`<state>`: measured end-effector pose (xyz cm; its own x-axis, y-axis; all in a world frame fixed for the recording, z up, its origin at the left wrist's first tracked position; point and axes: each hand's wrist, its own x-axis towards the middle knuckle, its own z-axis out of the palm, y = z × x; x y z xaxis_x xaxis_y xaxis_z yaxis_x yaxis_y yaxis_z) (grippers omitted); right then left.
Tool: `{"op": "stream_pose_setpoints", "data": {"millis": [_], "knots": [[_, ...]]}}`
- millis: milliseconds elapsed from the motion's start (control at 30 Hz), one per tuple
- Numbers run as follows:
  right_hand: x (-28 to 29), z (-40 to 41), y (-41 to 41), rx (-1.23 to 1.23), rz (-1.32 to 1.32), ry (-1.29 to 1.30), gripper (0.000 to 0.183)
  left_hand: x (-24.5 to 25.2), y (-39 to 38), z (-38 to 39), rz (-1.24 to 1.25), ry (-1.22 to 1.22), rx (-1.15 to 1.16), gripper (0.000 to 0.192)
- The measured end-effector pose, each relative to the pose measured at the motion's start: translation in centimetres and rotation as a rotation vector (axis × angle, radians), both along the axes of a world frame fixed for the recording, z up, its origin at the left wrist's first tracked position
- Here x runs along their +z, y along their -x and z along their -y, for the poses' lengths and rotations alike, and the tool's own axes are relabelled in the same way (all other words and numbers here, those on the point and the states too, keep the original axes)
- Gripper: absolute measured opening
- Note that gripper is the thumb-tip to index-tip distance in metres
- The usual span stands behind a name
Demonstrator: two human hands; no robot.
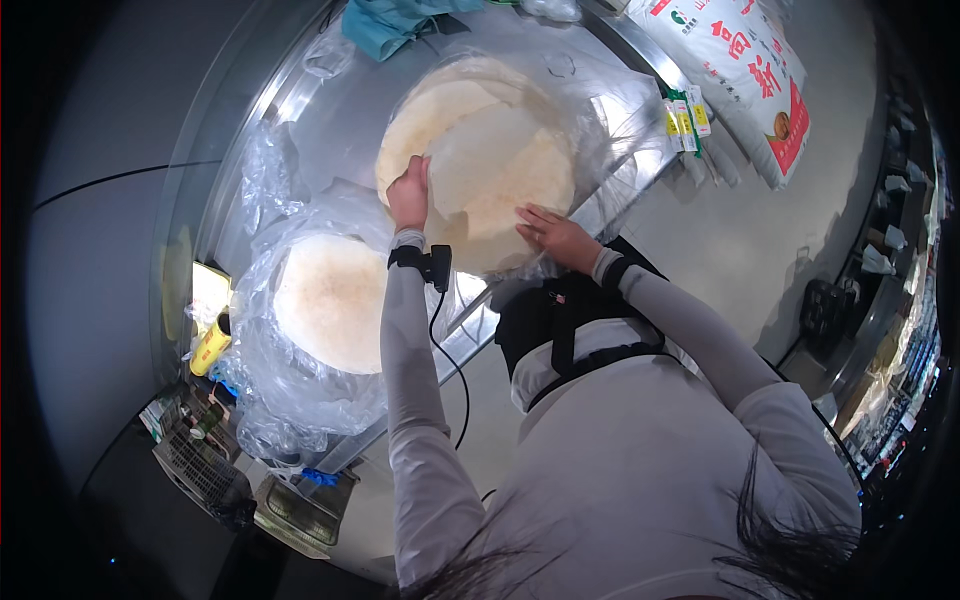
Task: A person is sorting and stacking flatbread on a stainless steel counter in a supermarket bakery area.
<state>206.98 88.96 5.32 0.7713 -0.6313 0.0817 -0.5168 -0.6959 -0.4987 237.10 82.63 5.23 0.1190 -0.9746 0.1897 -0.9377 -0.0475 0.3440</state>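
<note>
A stack of large, thin round flatbreads lies on clear plastic on the metal counter in front of me. My left hand is curled at the left side of the stack, with finger and thumb pinching the edge of the top sheet. Flat on the stack's near right edge rests my right hand, fingers extended and slightly apart; its thumb is hard to make out. To the left, a second pale round stack of flatbread sits inside a crumpled clear plastic bag, partly hidden behind my left forearm.
A teal bag lies at the counter's far end. Large printed white sacks stand beyond the right edge, near small yellow-and-white boxes. Left are a yellow roll and plastic baskets. A black cable hangs from my left wrist.
</note>
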Motion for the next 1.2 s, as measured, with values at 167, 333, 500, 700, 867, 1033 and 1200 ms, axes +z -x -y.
{"op": "stream_pose_setpoints", "data": {"millis": [167,333,500,700,867,1033,1200], "knots": [[0.2,0.1,0.0,0.005,-0.008,-0.061,0.03,0.9,-3.0,1.7,0.019,0.003,0.049,0.021],[0.1,0.0,0.1,0.079,-0.198,-0.047,0.036,1.4,-5.2,3.1,0.025,0.024,0.069,0.023],[0.1,0.0,0.1,0.088,-0.178,0.006,0.038,2.2,-7.4,5.0,-0.025,0.02,0.112,0.026],[0.0,0.0,0.1,0.038,-0.152,-0.064,0.038,3.7,-10.4,6.8,0.063,-0.014,0.184,0.027],[0.2,0.0,0.1,0.066,-0.252,-0.079,0.038,5.0,-12.7,8.8,0.074,0.038,0.194,0.029],[0.7,0.2,0.3,0.058,-0.192,-0.065,0.04,7.6,-16.3,11.0,0.162,0.036,0.207,0.029],[0.5,0.1,0.3,0.065,-0.211,-0.075,0.042,12.0,-21.3,11.6,0.12,0.167,0.286,0.032]]}}
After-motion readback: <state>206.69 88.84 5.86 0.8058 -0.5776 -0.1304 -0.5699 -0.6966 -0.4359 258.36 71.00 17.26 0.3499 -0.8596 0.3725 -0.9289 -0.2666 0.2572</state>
